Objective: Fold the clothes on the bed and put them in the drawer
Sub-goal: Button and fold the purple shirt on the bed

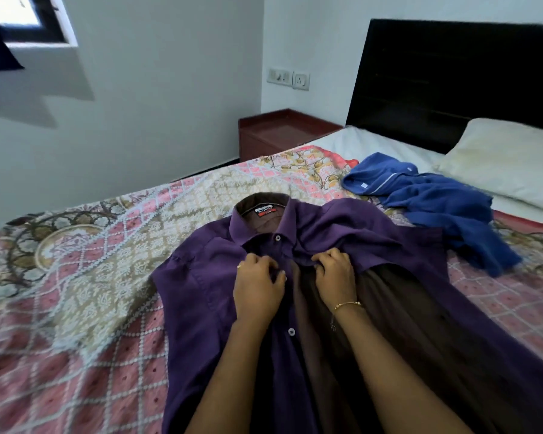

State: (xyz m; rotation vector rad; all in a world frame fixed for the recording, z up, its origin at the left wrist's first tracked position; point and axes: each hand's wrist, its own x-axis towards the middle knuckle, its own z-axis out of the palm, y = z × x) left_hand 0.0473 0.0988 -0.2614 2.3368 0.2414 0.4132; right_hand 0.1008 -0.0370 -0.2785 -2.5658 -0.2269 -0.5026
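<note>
head | bed (76, 277) – patterned quilt | both hands – left hand (257, 281), right hand (336, 274) – pinch purple shirt (201, 292)

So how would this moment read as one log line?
purple shirt flat on bed | left hand, right hand pinch placket | blue garment unfolded

purple shirt (201, 286) lying front-up on the patterned bedspread (76, 277), placket open. left hand (257, 286) and right hand (336, 274) both pinching the placket edges just below the collar. blue garment (436, 202) lying crumpled near the pillow (508, 164).
</note>
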